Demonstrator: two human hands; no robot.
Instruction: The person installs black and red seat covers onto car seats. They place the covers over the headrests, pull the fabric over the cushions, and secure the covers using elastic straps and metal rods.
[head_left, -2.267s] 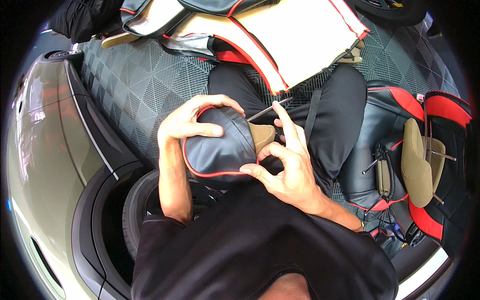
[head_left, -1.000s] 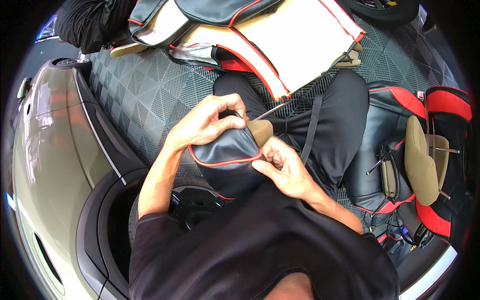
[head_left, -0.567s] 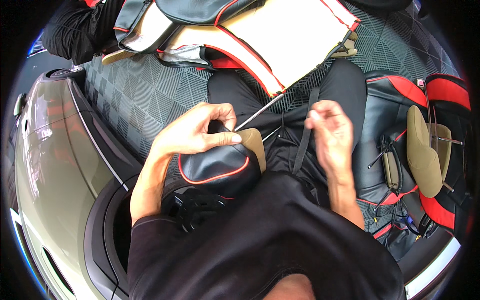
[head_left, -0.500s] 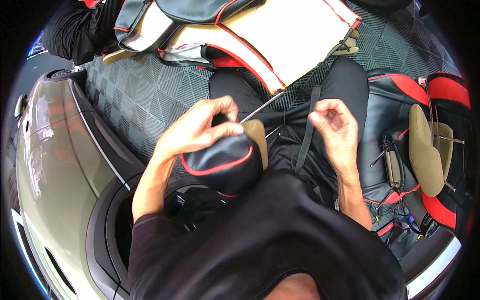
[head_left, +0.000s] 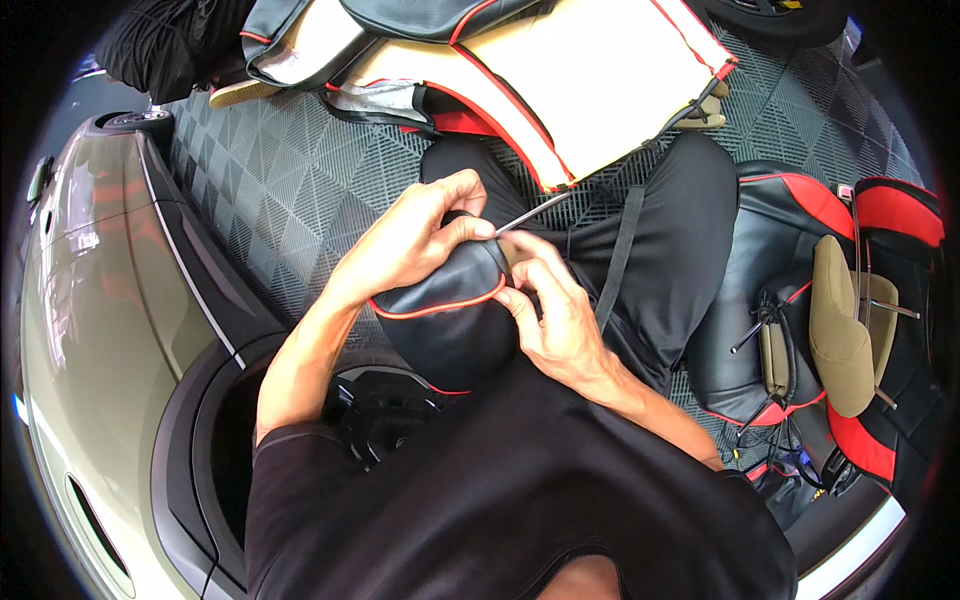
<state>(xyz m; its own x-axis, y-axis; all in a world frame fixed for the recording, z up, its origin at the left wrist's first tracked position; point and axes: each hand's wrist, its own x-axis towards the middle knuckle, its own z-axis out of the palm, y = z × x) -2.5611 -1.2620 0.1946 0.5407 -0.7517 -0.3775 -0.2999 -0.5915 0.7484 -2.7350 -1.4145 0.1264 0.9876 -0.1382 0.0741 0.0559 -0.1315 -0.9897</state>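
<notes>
Person in black shirt [head_left: 520,490], seated, headrest cover [head_left: 450,340] at the lap, just ahead of the torso. Cover: rounded pouch, smooth black leather-like skin, slight sheen, red piping [head_left: 440,306] curving across it. Left hand [head_left: 420,232] clamped on its far side, thumb on top, fingers curled over; right hand [head_left: 555,315] pinches the piped edge on the right, thumb and fingers together. Hands close to each other; can't tell if touching. One thin straight metal rod [head_left: 535,213] sticks out past the left thumb, pointing away and rightward; rest of contents hidden by fingers. Cover's long axis looks roughly near-to-far, unsure, foreshortened. Black spoked wheel [head_left: 380,410] beside the left elbow. Right of the black trousers [head_left: 690,255]: padded black-and-red seat cover [head_left: 735,270], on it a small tan pad [head_left: 774,355] partly wrapped in black corded material. Beside that, tan headrest [head_left: 838,330], fabric-like, curved, tilted up. Olive car [head_left: 100,300], glossy, along the left. Ahead, large seat cover [head_left: 590,100] spread out, cream lining up, red-trimmed, on grey ribbed floor tiles [head_left: 265,190]. Far left, another person's black trouser leg [head_left: 170,55].
</notes>
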